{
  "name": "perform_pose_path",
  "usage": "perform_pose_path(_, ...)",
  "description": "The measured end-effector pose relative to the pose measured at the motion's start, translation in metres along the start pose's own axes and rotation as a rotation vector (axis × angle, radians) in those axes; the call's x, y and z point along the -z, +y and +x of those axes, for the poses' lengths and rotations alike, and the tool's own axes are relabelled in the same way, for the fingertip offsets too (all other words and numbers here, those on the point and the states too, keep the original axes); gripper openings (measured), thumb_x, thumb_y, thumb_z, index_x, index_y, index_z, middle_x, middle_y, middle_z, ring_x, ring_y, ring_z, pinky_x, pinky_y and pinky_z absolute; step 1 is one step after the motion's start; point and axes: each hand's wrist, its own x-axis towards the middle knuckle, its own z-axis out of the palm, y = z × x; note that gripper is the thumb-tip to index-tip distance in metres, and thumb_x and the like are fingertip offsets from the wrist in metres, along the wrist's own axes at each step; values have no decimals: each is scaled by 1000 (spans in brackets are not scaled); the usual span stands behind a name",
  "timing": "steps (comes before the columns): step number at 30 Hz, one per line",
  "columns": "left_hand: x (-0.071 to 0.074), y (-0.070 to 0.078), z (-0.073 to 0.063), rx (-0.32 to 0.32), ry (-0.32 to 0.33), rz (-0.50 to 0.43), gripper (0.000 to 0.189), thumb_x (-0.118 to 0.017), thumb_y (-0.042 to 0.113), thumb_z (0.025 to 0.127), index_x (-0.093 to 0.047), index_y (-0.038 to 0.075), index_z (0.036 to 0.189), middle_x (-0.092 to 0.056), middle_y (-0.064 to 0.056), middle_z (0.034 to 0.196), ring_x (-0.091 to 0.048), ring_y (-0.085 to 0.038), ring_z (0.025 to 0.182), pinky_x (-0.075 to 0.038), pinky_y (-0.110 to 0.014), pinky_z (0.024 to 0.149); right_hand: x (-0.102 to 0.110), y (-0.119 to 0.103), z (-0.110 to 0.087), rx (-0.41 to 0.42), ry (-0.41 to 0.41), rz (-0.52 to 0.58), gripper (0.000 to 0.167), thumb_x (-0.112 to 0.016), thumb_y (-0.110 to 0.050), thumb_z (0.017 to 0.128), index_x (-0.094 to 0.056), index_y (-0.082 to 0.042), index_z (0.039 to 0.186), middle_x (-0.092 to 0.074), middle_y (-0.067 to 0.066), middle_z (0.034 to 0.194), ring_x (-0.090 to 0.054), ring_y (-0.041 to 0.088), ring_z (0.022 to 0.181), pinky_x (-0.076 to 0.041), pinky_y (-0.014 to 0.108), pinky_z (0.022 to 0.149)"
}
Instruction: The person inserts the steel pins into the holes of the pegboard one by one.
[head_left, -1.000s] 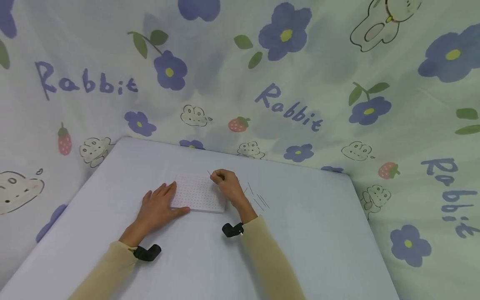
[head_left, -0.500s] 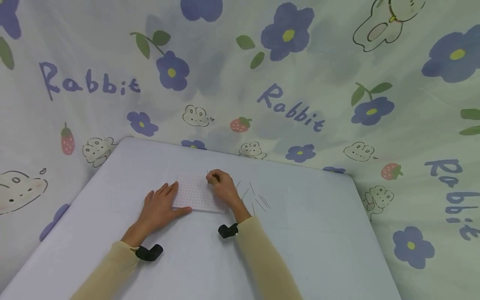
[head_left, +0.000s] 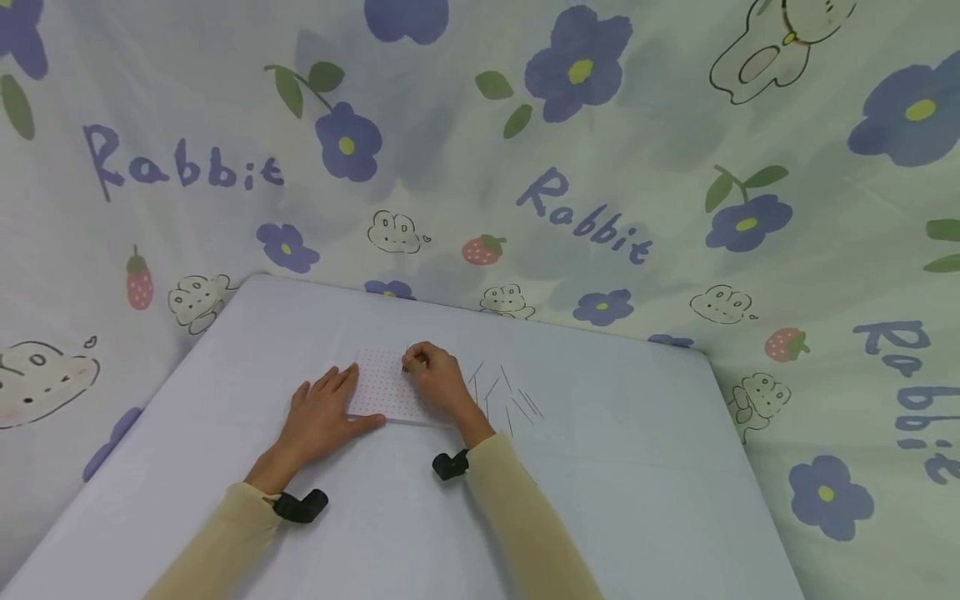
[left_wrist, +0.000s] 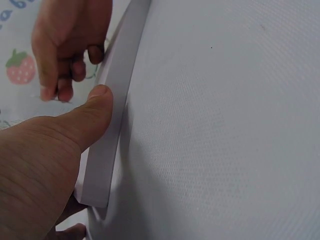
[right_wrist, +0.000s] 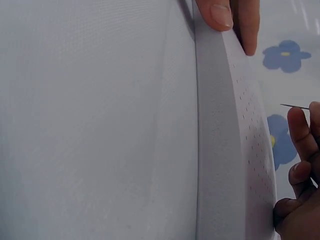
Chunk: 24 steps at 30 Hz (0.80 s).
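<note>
A thick white board with rows of small dark holes (head_left: 375, 383) lies flat on the table. My left hand (head_left: 318, 421) grips its near left corner, the thumb (left_wrist: 97, 107) along the front edge and the fingers at the left side. Over the board's right half, my right hand (head_left: 441, 385) pinches a thin dark needle (right_wrist: 294, 106) between thumb and forefinger. In the right wrist view the needle sticks out past the fingertips, above the board's face. The right hand and forearm hide the board's right end in the head view.
Several thin dark needles (head_left: 531, 403) lie scattered on the white table (head_left: 630, 467) just right of the board. A printed cloth (head_left: 450, 167) with flowers and rabbits hangs behind the table. Black wrist cameras (head_left: 300, 506) sit at both cuffs.
My right hand has moved left across the board with the needle, uncovering more of the needles lying at the right. The left hand keeps its hold on the board.
</note>
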Motion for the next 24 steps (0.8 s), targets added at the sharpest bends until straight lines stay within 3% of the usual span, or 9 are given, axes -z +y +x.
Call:
perform_pose_path(9,1,0,-1,-2,5,9,105,-73,61,83,-34,-7,152,-40,-28,154,-31,-49,143,-18,-75,109,-3,1,2,14,28,-80,15,-57,-26,103,-67,-15,101,-66,-12,83,-58,6,78,-47,22,73)
perform_pose_path(18,2,2,-1,5,1,12,104,-74,59,83,-33,-7,153,-39,-28,154,-30,-49,144,-18,-75,110,-5,3,1,10,53,-143,14,-59,-28,103,-68,-16,103,-64,-13,86,-55,7,86,-46,27,85)
perform_pose_path(24,2,2,-1,6,1,10,104,-74,60,83,-33,-7,153,-39,-28,154,-30,-49,144,-18,-75,110,-8,4,2,6,74,-175,12,-61,-26,102,-68,-16,101,-63,-12,86,-54,7,85,-47,26,82)
